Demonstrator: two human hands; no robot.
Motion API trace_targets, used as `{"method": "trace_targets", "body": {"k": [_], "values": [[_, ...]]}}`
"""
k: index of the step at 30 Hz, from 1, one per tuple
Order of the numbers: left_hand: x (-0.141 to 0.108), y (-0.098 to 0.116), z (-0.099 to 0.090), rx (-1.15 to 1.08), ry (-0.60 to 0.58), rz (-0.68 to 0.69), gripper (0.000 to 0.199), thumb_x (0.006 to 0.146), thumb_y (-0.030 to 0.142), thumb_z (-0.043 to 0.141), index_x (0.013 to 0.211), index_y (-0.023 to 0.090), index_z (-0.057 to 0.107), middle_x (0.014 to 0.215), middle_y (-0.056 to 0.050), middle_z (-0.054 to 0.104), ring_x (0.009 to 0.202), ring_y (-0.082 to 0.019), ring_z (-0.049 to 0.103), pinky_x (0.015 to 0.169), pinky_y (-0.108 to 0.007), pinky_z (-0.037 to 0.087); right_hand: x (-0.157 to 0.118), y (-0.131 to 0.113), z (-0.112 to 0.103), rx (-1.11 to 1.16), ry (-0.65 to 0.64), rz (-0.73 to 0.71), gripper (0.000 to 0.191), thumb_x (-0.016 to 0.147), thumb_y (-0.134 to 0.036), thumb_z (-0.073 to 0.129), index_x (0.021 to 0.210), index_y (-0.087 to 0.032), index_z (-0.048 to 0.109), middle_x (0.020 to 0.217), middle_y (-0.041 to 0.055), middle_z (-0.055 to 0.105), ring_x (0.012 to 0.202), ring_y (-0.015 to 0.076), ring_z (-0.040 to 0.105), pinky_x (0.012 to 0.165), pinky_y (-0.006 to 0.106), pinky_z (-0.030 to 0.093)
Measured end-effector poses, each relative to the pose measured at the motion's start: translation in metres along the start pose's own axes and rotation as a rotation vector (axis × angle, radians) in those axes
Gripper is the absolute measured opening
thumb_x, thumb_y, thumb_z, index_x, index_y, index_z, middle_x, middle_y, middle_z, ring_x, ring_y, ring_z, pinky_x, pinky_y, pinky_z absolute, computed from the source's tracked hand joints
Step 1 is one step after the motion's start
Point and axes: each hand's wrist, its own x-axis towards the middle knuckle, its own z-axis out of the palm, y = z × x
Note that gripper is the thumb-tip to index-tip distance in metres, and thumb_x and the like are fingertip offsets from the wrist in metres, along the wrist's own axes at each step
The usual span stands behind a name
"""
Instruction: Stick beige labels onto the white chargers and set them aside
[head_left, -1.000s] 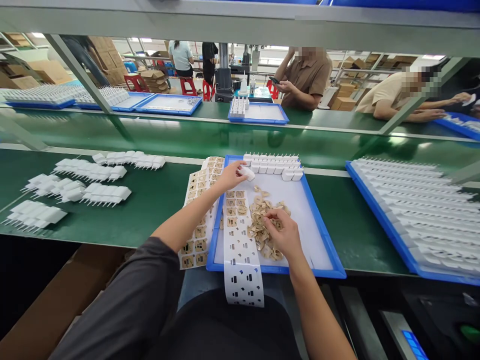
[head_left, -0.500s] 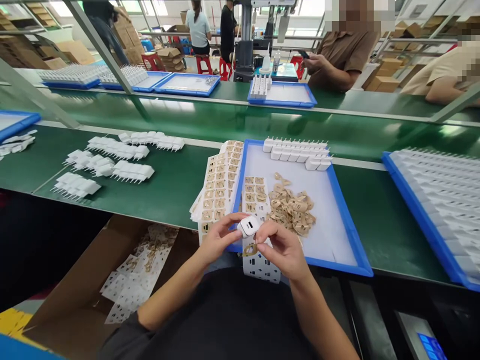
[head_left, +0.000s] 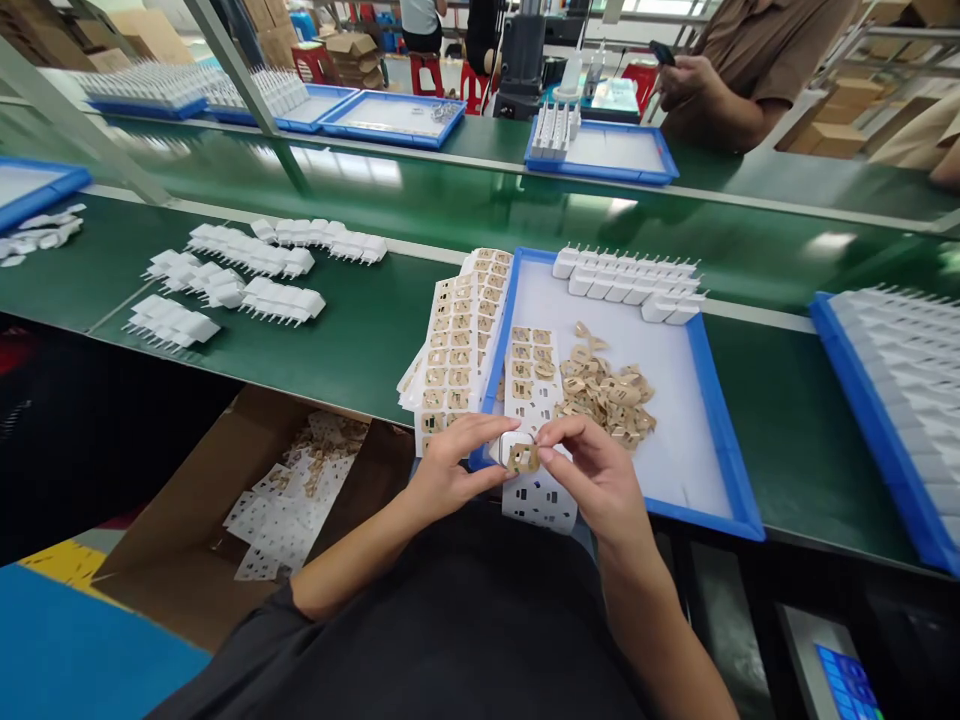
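Observation:
My left hand [head_left: 459, 462] grips a white USB charger [head_left: 514, 437] by its sides, with the port face turned up towards me. Between thumb and forefinger, my right hand [head_left: 592, 470] pinches a tan die-cut sticker [head_left: 523, 458], which lies over the lower part of that face. Whether the sticker is stuck down, I cannot tell. Below and behind my hands is a sticker sheet [head_left: 534, 395], partly peeled, hanging over the near rim of the blue tray [head_left: 720, 425]. A heap of loose tan pieces [head_left: 611, 395] lies in the tray, right of the sheet.
Rows of white chargers [head_left: 630, 280] stand at the tray's far end. Sticker sheets [head_left: 450, 340] are stacked to its left, beside more chargers [head_left: 251, 255] on the green bench. Another full tray [head_left: 900, 400] is at right. An open carton [head_left: 187, 540] holds used sheets below left.
The sticker has moved from below the charger up onto its port face, carried by my right hand. My view has tilted down, and both hands remain close together.

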Motion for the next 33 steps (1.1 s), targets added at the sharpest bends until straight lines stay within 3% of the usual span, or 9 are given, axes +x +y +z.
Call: {"method": "trace_targets", "body": {"k": [15,33], "values": [[0.0,0.002,-0.005,0.033,-0.02,0.054,0.052,0.087,0.033,0.077,0.137,0.03,0.062,0.122,-0.01,0.073,0.112,-0.026,0.068,0.099,-0.041,0.053,0.004,-0.003,0.005,-0.043,-0.011,0.033,0.006,0.091,-0.03,0.068,0.089,-0.025,0.066,0.085,0.0005,0.067,0.081,0.0168,0.064,0.076,0.031,0.054],[0.002,0.005,-0.007,0.069,-0.005,0.051,0.045,0.088,0.034,0.076,0.132,0.029,0.066,0.122,-0.01,0.074,0.113,-0.026,0.069,0.098,-0.042,0.053,0.003,-0.012,0.013,-0.276,0.059,-0.011,0.009,0.091,-0.03,0.068,0.085,-0.024,0.066,0.08,0.0007,0.069,0.075,0.0168,0.065,0.076,0.032,0.053]]}}
